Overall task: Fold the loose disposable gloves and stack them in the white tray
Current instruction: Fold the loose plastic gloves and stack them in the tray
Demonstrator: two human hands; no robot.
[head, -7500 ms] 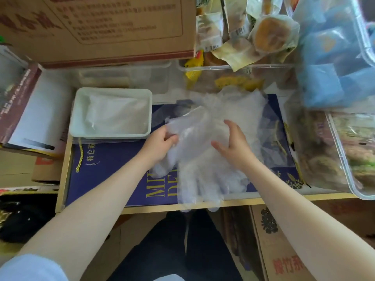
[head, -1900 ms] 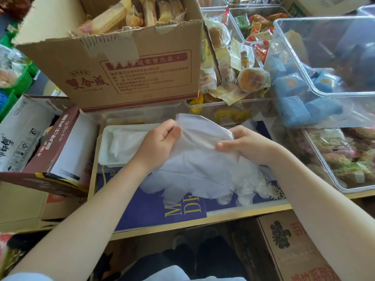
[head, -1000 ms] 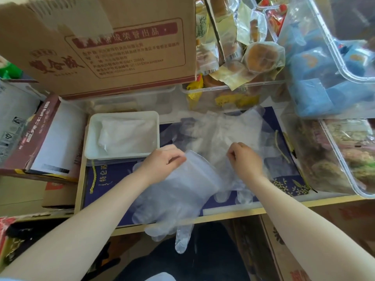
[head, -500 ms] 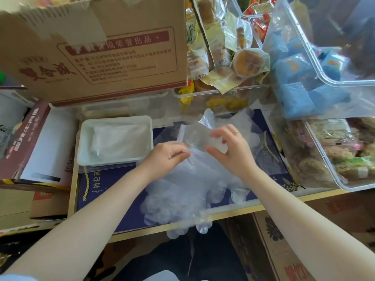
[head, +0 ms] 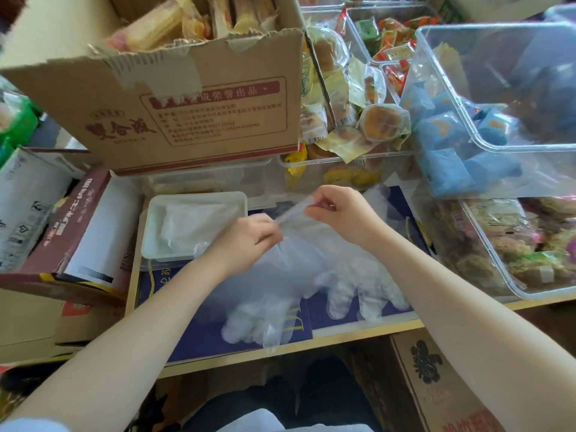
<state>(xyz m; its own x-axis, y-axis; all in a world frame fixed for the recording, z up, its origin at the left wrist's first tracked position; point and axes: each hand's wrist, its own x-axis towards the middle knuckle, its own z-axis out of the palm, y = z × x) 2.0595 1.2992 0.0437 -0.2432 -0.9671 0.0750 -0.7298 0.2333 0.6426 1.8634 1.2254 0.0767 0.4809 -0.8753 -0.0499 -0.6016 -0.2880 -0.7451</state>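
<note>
Glove cuff edge hard to trace: thin, clear film, partly hidden behind both hands. Disposable glove (head: 274,285) seen limp and crinkled over the blue mat (head: 199,338), fingertips near the table edge. Cuff pinched by curled left hand (head: 246,238) and right hand (head: 339,216). White tray (head: 149,232), rectangular, lies just left, folded film inside.

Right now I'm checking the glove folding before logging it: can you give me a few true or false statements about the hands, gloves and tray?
1. Both hands, left hand and right hand, pinch a clear plastic disposable glove. True.
2. The white rectangular plastic tray is bare. False: thin clear plastic lies in it.
3. The tray sits on the person's left. True.
4. The brown cardboard box is taped shut. False: it is open, with wrapped snacks inside.
</note>
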